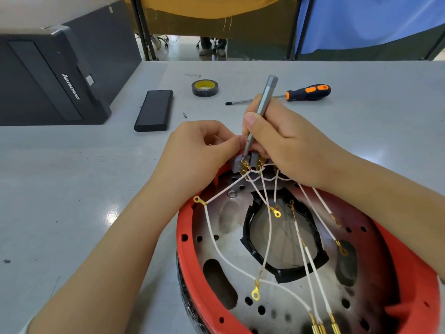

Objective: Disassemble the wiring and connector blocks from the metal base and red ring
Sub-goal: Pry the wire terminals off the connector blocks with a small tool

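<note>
Red ring (185, 251) with metal base (228, 213) inside it sits at 5 o'clock on the grey table (72, 177). Connector blocks (243, 162) perch on the ring's far edge, 12 o'clock of the base. White wires (214, 239) fan from the blocks toward 6 o'clock across the base; several end in loose gold ring lugs (255, 293).

Right hand (284, 150) pinches a slim grey screwdriver (261, 109) pen-fashion, thumb and fingers curled round the shaft, tip down at the brass terminals between the blocks. Left hand (199, 150), at 9 o'clock of the blocks, pinches the left block with thumb and curled fingers to steady it.

Step in hand, by my reading: loosening a terminal screw. Whether the tip is seated in the slot cannot be told.

To do it well: keep the shaft in line with the screw, press down before turning, hold the block firmly so it cannot twist on the ring. Mind the small screw once it is free.

Orange-handled screwdriver (305, 92) and tape roll (205, 88) lie at 12 o'clock, well apart.
</note>
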A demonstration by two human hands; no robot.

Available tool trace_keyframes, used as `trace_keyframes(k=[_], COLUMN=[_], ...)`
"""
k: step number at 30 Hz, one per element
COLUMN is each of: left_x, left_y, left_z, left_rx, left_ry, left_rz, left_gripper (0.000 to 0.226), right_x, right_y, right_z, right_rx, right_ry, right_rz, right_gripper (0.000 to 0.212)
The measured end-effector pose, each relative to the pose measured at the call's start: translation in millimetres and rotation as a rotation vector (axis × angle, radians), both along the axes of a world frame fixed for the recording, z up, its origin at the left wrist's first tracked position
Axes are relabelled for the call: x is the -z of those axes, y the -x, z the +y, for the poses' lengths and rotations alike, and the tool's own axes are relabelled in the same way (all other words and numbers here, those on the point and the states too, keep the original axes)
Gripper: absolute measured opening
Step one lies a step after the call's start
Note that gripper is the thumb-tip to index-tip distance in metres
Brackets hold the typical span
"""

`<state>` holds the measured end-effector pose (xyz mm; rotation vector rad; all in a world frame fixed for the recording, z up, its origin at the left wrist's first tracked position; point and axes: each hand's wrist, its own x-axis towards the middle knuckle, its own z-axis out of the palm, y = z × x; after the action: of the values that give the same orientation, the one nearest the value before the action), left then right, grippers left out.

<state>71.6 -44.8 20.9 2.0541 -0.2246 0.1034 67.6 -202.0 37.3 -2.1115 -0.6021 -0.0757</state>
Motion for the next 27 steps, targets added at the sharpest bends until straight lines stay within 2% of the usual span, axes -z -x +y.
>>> trace_keyframes(k=[5, 8, 13, 22, 27], left_x=[0.0, -0.2, 0.0, 0.8, -0.4], left_y=[0.7, 1.2, -0.3, 0.0, 0.9], left_z=[-0.6, -1.2, 0.9, 0.9, -0.5], left_rx=[0.008, 0.006, 0.012, 0.000, 0.004], left_ry=[0.018, 0.027, 0.023, 0.010, 0.022], left_rz=[0.008, 0.009, -0.001, -0.002, 0.001], left_gripper=[0.022, 0.024, 0.023, 0.022, 0.023], right_x=[0.7, 2.5, 1.0, 2.7, 1.9], right_y=[1.9, 7.2, 3.4, 4.1, 1.8], right_z=[3.1, 2.7, 0.3, -0.6, -0.3], right_rx=[0.021, 0.015, 0.026, -0.013, 0.002], right_ry=[0.051, 0.211, -0.033, 0.047, 0.009], right_rz=[-0.033, -0.109, -0.032, -0.133, -0.082], right_gripper=[0.018, 0.019, 0.025, 0.018, 0.022])
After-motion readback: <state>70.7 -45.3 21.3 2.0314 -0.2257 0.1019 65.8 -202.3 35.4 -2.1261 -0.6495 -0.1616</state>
